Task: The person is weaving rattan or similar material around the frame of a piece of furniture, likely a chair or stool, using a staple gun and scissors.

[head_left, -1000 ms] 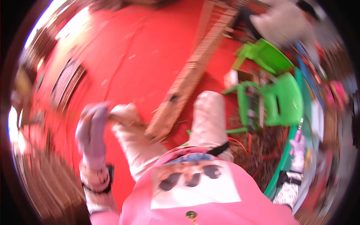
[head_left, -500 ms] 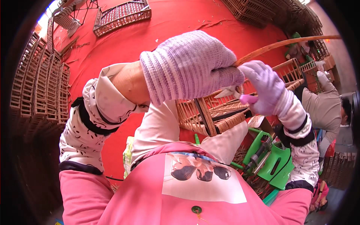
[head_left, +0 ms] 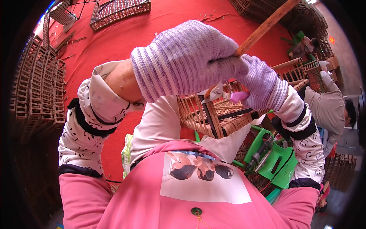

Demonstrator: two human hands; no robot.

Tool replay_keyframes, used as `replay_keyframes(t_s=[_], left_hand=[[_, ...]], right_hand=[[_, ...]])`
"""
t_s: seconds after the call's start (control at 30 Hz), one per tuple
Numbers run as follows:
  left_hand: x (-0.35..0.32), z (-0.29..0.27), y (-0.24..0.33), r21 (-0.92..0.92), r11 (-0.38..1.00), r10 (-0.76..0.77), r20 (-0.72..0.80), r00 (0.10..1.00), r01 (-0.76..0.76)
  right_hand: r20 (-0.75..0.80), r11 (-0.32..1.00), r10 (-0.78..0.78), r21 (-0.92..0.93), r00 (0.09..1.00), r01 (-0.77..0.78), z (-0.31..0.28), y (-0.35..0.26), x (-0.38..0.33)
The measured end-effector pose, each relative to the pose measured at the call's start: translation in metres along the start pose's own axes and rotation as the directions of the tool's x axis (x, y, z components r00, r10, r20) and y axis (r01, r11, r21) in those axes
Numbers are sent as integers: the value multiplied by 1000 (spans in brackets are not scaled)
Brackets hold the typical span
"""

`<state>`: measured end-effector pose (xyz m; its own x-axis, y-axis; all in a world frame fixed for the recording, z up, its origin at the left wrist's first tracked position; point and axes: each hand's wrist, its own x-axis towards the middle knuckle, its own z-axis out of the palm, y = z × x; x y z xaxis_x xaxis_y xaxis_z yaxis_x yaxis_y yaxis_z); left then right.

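My left hand, in a purple-and-white striped knit glove, is closed round a long brown cane strip that slants up to the right. A short brown piece shows below this hand, beside the shears' blades; whether it is the same strip I cannot tell. My right hand, gloved alike, is closed on small pruning shears with a pink handle. Its fingertips meet the left hand near the strip. Beneath both hands, a partly woven wicker basket with a dark frame rests by my lap.
A green plastic stool with a power tool on it stands at my right. Stacked wicker frames line the left, and another woven tray lies on the red floor covering. A co-worker bends at the right.
The cane strip has swung from nearly level to a steep upward slant. Both hands have shifted slightly left, and the right hand with the shears has turned, showing more of the blades.
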<state>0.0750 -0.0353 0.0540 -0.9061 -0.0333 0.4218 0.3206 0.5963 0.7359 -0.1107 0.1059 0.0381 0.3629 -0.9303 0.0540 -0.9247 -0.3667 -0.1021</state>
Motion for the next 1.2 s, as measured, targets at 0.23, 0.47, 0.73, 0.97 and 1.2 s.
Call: replay_keyframes(t_s=[0.23, 0.47, 0.73, 0.97, 1.2], left_hand=[[7, -12, 23, -108, 956, -276, 1, 961, 274], [-6, 32, 20, -11, 999, -35, 288, 957, 40], [14, 93, 64, 254, 936, -23, 735, 677, -243], [35, 147, 66, 259, 826, -10, 895, 447, -500], [69, 144, 56, 61, 933, 149, 831, 536, -354]], right_hand=[[-225, 947, 318, 37, 921, -318, -16, -23, -44], [-353, 373, 923, 719, 154, -586, 4, -90, -220], [113, -816, 275, 552, -955, -169, 64, -312, -460], [-666, -603, 541, 117, -513, -789, 115, -341, -482], [-612, 762, 610, 279, 503, -584, 37, -151, -185]])
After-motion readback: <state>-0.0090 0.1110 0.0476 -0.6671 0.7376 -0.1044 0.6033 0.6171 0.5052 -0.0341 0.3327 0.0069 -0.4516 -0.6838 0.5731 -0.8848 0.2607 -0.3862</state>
